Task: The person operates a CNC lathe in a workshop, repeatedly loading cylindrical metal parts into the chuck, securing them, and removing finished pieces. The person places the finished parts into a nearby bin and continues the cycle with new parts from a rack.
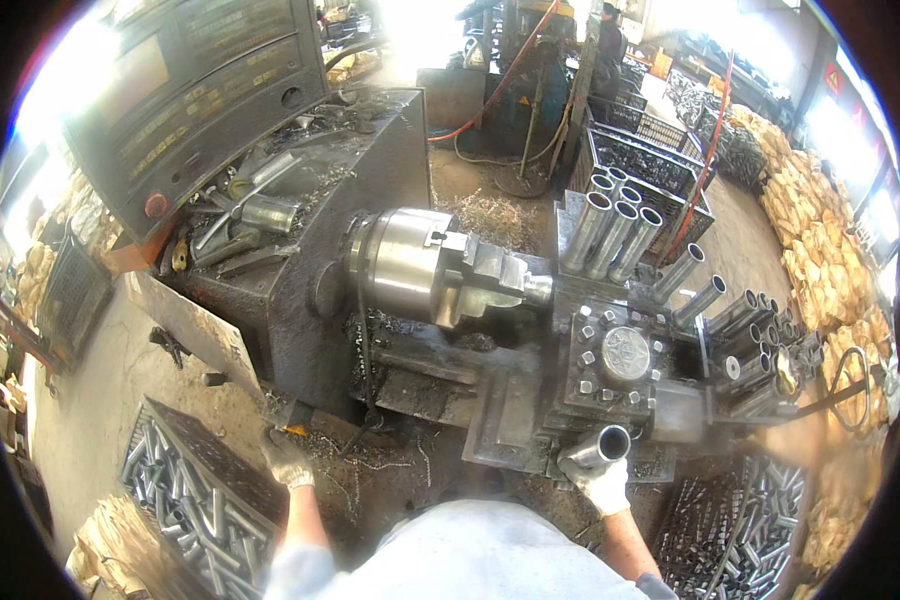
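My right hand (604,486), in a pale work glove, is closed around a short steel tube (600,447) with its open end tilted up. It is in front of the lathe's square tool post (620,358). My left hand (290,468), gloved too, is low on the left beside the lathe bed, near a small part with an orange edge (295,430). Its fingers are smeared, so their grip is unclear. Between and beyond my hands, the lathe chuck (408,262) has a short bright workpiece (538,290) at its jaws.
Several steel tubes (635,235) stand upright behind the tool post, more (750,350) to its right. Bins of tubes (195,500) (760,530) flank me. Loose metal pieces (270,212) lie on the headstock. Swirled chips (490,220) cover the floor behind. A person (610,50) stands far back.
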`<state>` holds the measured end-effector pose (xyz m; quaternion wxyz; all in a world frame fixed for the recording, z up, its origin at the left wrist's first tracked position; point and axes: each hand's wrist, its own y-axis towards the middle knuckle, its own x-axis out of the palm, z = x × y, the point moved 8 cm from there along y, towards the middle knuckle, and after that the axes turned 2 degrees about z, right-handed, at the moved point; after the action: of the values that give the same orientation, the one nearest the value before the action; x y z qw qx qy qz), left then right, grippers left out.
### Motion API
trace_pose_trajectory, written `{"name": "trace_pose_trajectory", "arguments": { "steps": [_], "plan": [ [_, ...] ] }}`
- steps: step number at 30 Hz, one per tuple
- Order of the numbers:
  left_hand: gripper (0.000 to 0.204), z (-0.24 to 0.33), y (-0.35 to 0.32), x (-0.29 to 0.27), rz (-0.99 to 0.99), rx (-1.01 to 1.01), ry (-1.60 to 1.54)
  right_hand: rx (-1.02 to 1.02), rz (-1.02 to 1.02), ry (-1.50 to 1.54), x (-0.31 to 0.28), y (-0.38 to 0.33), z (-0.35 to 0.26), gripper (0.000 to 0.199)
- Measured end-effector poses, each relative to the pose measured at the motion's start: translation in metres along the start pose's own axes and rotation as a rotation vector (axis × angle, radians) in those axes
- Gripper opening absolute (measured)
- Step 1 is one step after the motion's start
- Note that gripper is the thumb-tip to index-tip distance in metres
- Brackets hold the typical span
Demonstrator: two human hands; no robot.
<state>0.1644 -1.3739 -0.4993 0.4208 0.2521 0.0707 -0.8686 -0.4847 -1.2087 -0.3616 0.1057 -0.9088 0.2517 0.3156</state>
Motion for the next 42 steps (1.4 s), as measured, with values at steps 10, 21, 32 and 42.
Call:
{"name": "trace_pose_trajectory", "arguments": {
  "steps": [10,21,32,42],
  "plan": [
    [0.037,0.176,-0.062,-0.065,0.460,0.771,-0.196,-0.137,-0.118,-0.093,-0.008,0.003,-0.003,0.032],
    [0.070,0.536,0.112,0.003,0.101,0.847,0.705,-0.055,0.058,0.125,-0.033,-0.001,-0.017,0.030],
    [0.030,0.374,-0.176,-0.073,-0.223,1.407,-0.296,-0.085,0.083,0.016,-0.037,-0.004,-0.028,0.037],
    [0.042,-0.009,-0.341,-0.115,-0.831,-0.022,0.519,-0.144,0.008,0.049,-0.037,-0.001,-0.019,0.033]
  ]
}}
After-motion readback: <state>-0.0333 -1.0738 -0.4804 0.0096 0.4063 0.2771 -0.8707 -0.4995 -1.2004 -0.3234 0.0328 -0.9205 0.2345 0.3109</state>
